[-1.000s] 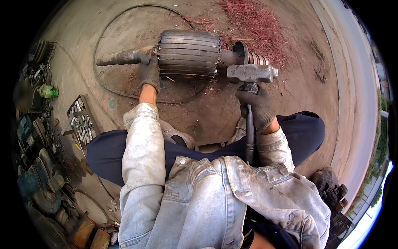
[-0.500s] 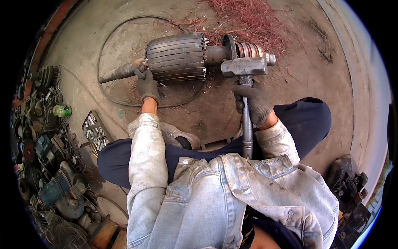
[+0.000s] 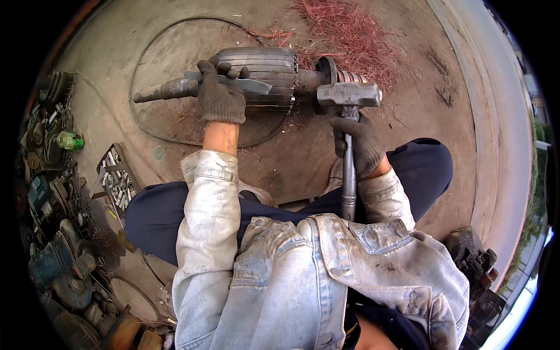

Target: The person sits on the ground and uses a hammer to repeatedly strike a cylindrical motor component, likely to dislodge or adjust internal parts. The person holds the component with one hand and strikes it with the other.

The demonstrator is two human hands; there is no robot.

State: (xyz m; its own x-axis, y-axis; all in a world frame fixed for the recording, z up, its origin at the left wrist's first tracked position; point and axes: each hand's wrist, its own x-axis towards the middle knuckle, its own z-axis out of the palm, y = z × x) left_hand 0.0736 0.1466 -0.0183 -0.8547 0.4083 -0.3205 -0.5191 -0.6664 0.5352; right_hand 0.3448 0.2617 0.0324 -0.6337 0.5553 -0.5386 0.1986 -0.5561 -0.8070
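Note:
A motor rotor (image 3: 254, 63) with a dark slotted core lies on its side on the ground, its shaft (image 3: 157, 92) pointing left and copper-coloured rings (image 3: 352, 77) at its right end. In front of the core, my gloved left hand (image 3: 221, 100) holds a flat metal blade (image 3: 256, 86) with a slanted end; the blade lies crosswise and its tip points right. My gloved right hand (image 3: 363, 140) is closed round the metal handle of a sledgehammer (image 3: 350, 94). The hammer stands upright, its head up by the rotor's right end and hiding part of it.
Red wire scraps (image 3: 350, 35) are heaped beyond the rotor, and a thin cable hoop (image 3: 135, 70) lies around it. To the left are a metal tray of small parts (image 3: 116, 175), a green can (image 3: 70, 140) and piled motor parts (image 3: 58, 262). Dark machinery (image 3: 469, 254) stands at right.
My left hand has moved up and right from the shaft to the front of the core, turning the blade crosswise. The hammer stays nearly in place in my right hand.

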